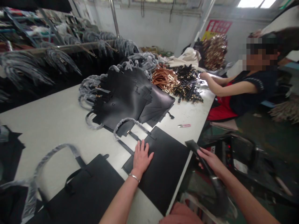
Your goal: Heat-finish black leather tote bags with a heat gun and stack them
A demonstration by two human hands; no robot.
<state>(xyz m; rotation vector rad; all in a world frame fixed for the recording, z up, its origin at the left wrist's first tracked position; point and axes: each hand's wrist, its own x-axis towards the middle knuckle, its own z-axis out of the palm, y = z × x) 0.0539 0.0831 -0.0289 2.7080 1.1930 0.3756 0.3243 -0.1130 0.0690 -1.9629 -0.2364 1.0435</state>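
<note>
On the left I see a black bag piece lying on the white table, its looped handle sheathed in clear wrap. Next comes the left hand, palm down with the fingers spread, a bracelet at its wrist. It rests on the handle side of a black panel, which is the piece I care about. From that hand the panel extends right and toward me, out to the table's edge. I judge its long axis to run roughly along that edge, though the slanted view makes me unsure. The left hand is the nearer, being on it.

Beyond the panel I have a fanned stack of black pieces, then pink snips by themselves. Farther right, the right hand is off the table's edge, fingers wrapped around a black curved implement. Its flat tip points at the panel's far right corner; I can't tell whether they touch. Behind, a co-worker reaches toward black straps.

For writing, the red and yellow sign bears characters too blurred for me, and the white label is unreadable. I find no legible brand.
</note>
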